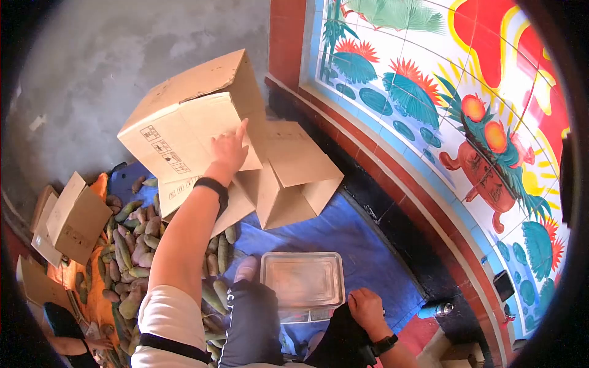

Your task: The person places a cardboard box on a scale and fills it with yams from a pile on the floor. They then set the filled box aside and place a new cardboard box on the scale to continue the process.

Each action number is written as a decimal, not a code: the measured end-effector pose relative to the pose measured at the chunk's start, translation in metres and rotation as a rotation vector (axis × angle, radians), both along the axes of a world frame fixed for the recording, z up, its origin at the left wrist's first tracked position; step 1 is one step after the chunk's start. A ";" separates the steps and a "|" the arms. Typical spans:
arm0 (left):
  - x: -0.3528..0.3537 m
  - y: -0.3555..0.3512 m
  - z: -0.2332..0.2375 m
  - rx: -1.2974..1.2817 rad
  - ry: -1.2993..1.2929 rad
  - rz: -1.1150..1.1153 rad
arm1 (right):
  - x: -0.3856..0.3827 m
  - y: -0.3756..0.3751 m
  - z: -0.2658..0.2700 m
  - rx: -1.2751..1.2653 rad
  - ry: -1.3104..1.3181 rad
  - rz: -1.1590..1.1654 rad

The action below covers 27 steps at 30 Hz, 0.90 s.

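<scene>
My left hand (pixel 230 149) is on the printed side of a tilted brown cardboard box (pixel 184 129). Its thumb points up and the other fingers are bent against the cardboard, their tips partly hidden. Beneath and to the right, a second cardboard box (pixel 294 175) lies on its side with its open end toward me. Close to my knee, my right hand (pixel 367 310) rests with its fingers curled in, and I see nothing in it. A clear plastic container (pixel 302 279) with a lid stands on the blue tarp (pixel 362 245), left of that hand.
A heap of long tubers (pixel 132 251) spreads across the left, partly on orange cloth. Another open box (pixel 76 218) stands beyond it. At lower left is another person's arm (pixel 73 343). A tiled wall (pixel 392 141) runs along the right, with a bottle (pixel 437 309) near its base.
</scene>
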<state>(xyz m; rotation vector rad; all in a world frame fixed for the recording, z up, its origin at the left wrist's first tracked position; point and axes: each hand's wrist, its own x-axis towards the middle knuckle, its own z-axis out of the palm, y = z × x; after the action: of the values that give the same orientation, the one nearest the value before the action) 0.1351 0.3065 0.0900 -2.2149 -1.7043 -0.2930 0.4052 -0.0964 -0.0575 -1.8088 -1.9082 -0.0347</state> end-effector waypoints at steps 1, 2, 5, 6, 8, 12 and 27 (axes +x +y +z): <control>0.002 0.000 0.005 0.009 0.039 0.031 | 0.000 0.001 0.000 -0.005 0.001 0.000; 0.001 0.004 0.005 0.004 0.041 0.031 | -0.001 0.001 0.001 -0.008 0.003 -0.001; 0.004 0.007 0.010 0.258 0.088 -0.036 | 0.001 0.002 0.002 -0.014 0.000 0.003; 0.004 0.006 0.012 0.177 0.062 0.025 | 0.000 0.002 0.002 -0.012 -0.006 0.008; -0.004 -0.004 0.012 0.097 0.040 0.087 | -0.001 0.001 0.004 -0.036 0.008 -0.004; -0.065 -0.046 -0.011 0.339 -0.041 -0.042 | 0.001 -0.002 -0.003 -0.044 0.015 -0.014; -0.170 -0.155 -0.105 0.605 -0.701 -0.155 | -0.008 -0.006 0.006 0.002 -0.081 -0.041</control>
<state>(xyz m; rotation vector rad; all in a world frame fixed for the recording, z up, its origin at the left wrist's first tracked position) -0.0348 0.1518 -0.0146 -1.8670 -1.4289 -1.5428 0.3968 -0.1020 -0.0515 -1.8720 -1.9250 -0.1255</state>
